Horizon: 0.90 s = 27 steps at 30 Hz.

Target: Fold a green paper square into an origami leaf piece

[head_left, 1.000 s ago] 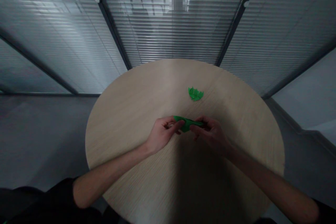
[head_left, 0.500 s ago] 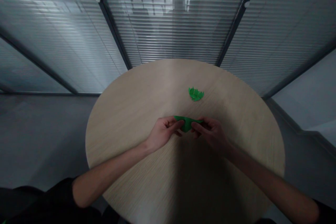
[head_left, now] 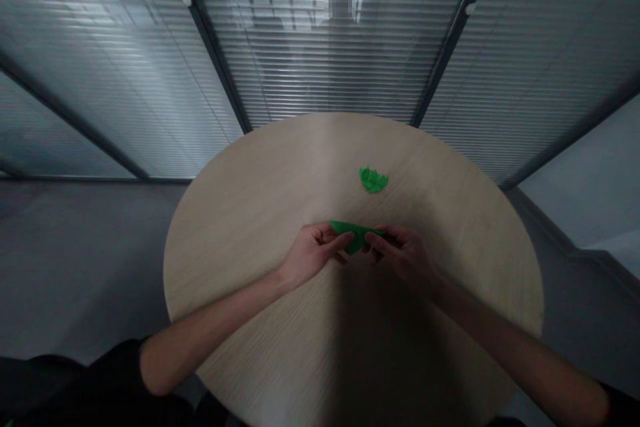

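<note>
Between my two hands is a piece of folded green paper (head_left: 357,237), roughly a triangle with its long edge on the far side. My left hand (head_left: 316,252) pinches its left part, thumb on top and fingers underneath. On the right part, my right hand (head_left: 403,253) grips it the same way, thumb tip close to the paper's middle. The fingers beneath the paper are partly hidden. Beyond the hands, a small green folded-paper shape (head_left: 373,180) with several pointed tips lies on the table.
The round wooden table (head_left: 250,213) spans the middle of the view. Behind it stands a glass wall with blinds (head_left: 320,73) and dark frame bars. A dark shadow falls across the table's near right part.
Almost nothing differs. The green paper has shifted slightly left and tilted a little in my hands, and both hands keep hold of it.
</note>
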Each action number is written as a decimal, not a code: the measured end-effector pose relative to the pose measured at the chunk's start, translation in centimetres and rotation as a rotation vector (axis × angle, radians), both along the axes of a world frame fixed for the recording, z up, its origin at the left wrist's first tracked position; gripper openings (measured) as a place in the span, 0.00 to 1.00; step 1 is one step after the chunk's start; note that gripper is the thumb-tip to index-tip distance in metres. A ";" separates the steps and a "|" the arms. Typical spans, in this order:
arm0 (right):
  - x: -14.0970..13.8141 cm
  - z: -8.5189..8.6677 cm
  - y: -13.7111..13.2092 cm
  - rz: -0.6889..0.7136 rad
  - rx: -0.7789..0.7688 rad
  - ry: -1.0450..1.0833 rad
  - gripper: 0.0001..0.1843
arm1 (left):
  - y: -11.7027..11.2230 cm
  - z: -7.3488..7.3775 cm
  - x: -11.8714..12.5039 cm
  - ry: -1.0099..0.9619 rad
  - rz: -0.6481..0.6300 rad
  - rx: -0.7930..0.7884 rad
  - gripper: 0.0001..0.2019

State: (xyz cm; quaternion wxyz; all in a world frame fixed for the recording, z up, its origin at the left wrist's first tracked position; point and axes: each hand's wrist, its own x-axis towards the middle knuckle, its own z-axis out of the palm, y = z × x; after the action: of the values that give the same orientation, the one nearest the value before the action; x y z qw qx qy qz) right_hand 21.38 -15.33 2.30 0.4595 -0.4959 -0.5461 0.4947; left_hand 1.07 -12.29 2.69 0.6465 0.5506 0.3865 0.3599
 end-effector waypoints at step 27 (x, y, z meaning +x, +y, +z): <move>-0.1 0.2 -0.3 0.127 -0.059 0.057 0.24 | -0.2 -0.1 0.1 -0.005 -0.090 -0.036 0.13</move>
State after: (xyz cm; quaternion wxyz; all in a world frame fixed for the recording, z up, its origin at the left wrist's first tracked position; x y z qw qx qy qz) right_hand 21.27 -15.64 2.54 0.4277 -0.4595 -0.5485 0.5524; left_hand 1.18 -12.50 2.57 0.6727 0.5549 0.3660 0.3249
